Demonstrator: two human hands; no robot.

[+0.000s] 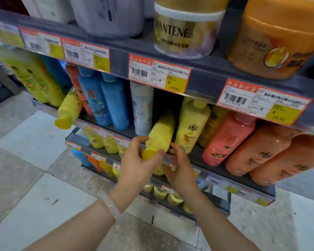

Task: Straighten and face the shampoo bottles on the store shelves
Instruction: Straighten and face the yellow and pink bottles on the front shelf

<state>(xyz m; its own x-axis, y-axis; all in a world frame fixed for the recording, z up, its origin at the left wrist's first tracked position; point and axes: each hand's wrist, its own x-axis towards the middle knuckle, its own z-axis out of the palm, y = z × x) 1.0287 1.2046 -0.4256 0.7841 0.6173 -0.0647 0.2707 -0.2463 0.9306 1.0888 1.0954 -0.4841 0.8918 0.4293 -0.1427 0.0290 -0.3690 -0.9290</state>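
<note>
The grey shelf [198,153] carries rows of bottles: orange ones [257,151] at the right, blue ones [105,100] further left. A yellow shampoo bottle [160,132] lies tipped over its front edge, cap outward, beside an upright pale yellow bottle [190,125]. The left hand [136,162] has its fingers curled round the cap end; the right hand [179,165] pinches beneath it.

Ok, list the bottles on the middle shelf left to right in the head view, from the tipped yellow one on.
Tipped yellow bottle → two blue bottles → white bottle → yellow bottle in both hands → pale yellow bottle → pink bottle → orange bottles.
</note>
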